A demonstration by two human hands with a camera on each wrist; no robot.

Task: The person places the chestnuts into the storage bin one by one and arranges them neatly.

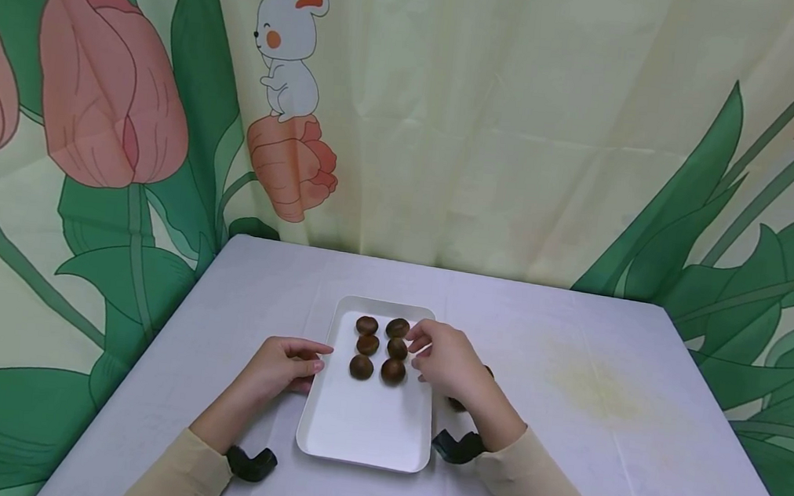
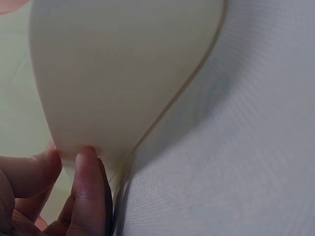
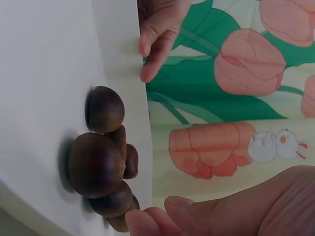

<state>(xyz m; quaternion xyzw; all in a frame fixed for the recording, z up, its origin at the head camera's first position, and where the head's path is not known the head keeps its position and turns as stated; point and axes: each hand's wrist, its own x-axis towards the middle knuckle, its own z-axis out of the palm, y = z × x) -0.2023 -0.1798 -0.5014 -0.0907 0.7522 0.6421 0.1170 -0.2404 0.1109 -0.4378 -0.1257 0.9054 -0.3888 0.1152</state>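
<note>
Beside the right wrist [image 1: 495, 424]: two dark brown pieces [image 1: 456, 404] peep out around it, right of the tray [image 1: 361, 434]; so little shows that I can't make out what they are.
Right hand [image 1: 446, 356]: at the tray's upper right, fingers loosely bent, with nothing visible between thumb and fingertips; whether they touch the top chestnut [image 1: 398, 328] of the right column I cannot tell.
Left hand [image 1: 285, 364]: fingers nearly straight, touching the tray's left rim from outside; the rest of that hand is cut off in the left wrist view.
Chestnuts [image 1: 392, 371]: six on the tray's upper half, lower centre of the head view, in two columns of three; round, glossy, deep brown, some with paler patches. From the right wrist they overlap, partly hiding one another.
Tray: white, rectangular, round-cornered, shallow, its lower half bare.
Sleeves [image 1: 182, 469]: beige, running off the bottom edge, a black fitting [image 1: 250, 464] at each wrist; the right one sits just beside the tray.
Tablecloth [image 1: 639, 474]: white, with a yellowish stain [image 1: 590, 387] right of centre.
Curtain [image 1: 492, 130]: pale, printed with a rabbit [image 1: 289, 57] on a carrot [image 1: 287, 163] and tulips [image 1: 109, 89], some cropped by the frame's sides.
</note>
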